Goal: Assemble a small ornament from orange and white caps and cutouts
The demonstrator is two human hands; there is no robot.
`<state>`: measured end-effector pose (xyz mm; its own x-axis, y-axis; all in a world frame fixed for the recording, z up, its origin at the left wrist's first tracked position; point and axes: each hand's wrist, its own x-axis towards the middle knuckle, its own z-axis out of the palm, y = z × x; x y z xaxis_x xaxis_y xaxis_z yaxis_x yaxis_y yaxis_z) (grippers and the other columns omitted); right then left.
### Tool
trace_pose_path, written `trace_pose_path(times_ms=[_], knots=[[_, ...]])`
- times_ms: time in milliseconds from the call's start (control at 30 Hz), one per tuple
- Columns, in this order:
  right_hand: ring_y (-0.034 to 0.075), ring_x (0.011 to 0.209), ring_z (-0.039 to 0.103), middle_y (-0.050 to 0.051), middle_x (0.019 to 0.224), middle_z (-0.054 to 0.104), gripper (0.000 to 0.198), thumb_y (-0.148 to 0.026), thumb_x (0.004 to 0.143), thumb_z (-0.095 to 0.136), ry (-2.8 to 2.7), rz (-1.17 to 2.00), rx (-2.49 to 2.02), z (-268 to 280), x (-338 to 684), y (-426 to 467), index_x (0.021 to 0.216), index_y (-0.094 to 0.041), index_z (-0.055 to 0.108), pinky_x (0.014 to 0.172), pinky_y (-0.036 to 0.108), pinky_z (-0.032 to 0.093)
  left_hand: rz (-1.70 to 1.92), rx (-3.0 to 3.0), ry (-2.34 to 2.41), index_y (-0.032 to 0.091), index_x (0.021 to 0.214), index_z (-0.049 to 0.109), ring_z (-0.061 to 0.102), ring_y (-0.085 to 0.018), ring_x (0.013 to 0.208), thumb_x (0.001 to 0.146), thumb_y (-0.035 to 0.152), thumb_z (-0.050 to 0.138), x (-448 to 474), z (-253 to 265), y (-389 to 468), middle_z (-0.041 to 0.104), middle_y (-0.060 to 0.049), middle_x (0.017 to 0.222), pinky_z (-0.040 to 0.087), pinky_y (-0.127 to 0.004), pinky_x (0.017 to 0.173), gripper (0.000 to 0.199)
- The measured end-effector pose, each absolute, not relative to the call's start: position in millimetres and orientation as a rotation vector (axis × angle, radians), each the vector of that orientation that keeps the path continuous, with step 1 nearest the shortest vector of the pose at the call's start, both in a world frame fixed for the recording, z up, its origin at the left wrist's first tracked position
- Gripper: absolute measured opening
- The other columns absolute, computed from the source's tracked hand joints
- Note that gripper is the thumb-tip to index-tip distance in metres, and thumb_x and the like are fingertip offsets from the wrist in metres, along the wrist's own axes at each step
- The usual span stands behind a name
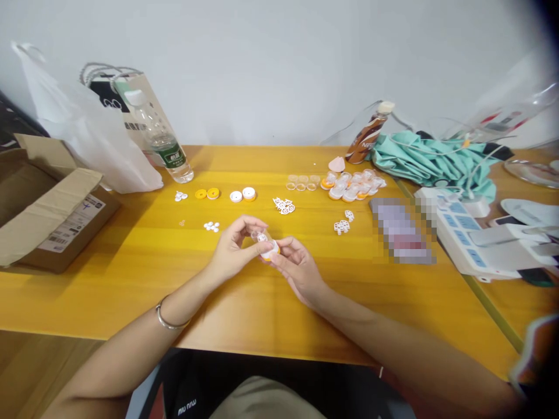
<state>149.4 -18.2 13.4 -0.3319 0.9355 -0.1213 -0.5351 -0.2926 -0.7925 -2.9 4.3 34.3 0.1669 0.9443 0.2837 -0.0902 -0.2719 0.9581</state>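
Observation:
Between both hands, above the table, is a small round orange-and-white plastic case with a clear dome (269, 251). My left hand (238, 247) grips it from the left, thumb across its front. From the right, my right hand (299, 265) pinches its edge with thumb and fingers. Something small and white shows inside the dome; its details are too small to make out. Just beyond the hands lie white lattice-like pieces (284, 205) and several small white caps (212, 226). Orange discs (207, 193) and white discs (243, 194) stand farther back.
Clear cups (302, 183) and a cluster of similar domed cases (353, 185) sit at the back right. More lattice pieces (343, 224) lie near a blurred phone-like object (402, 231). A carton (56, 215), water bottle (166, 145), coffee bottle (368, 134), green umbrella (432, 160) and power strip (458, 233) surround the work area.

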Motion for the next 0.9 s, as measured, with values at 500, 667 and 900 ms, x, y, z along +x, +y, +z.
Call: trace_pose_path(times_ms=[500, 667, 900], knots=[[0.012, 0.081, 0.066, 0.0, 0.085, 0.07, 0.017, -0.028, 0.072, 0.069, -0.637, 2.015, -0.624, 12.6, 151.1, -16.9, 0.08, -0.02, 0.057, 0.085, 0.026, 0.049, 1.177, 1.261, 0.665, 0.02, 0.101, 0.063, 0.055, -0.019, 0.102, 0.077, 0.035, 0.063, -6.4, 30.5, 5.4, 0.06, -0.008, 0.112, 0.044, -0.03, 0.085, 0.028], [0.012, 0.083, 0.066, 0.003, 0.085, 0.07, 0.02, -0.035, 0.076, 0.064, -0.621, 2.114, -0.617, 12.8, 151.5, -16.3, 0.087, -0.019, 0.058, 0.085, 0.027, 0.049, 1.131, 1.191, 0.623, 0.018, 0.098, 0.063, 0.055, -0.022, 0.104, 0.081, 0.032, 0.058, -4.3, 36.9, 3.4, 0.06, -0.009, 0.111, 0.042, -0.035, 0.09, 0.022], [0.012, 0.083, 0.065, 0.003, 0.086, 0.069, 0.018, -0.031, 0.075, 0.066, -0.633, 2.118, -0.612, 14.0, 153.1, -15.3, 0.085, -0.019, 0.057, 0.086, 0.027, 0.048, 1.236, 1.255, 0.745, 0.021, 0.101, 0.054, 0.059, -0.015, 0.087, 0.073, 0.032, 0.068, -5.5, 35.3, 4.8, 0.063, -0.006, 0.098, 0.046, -0.026, 0.076, 0.033]])
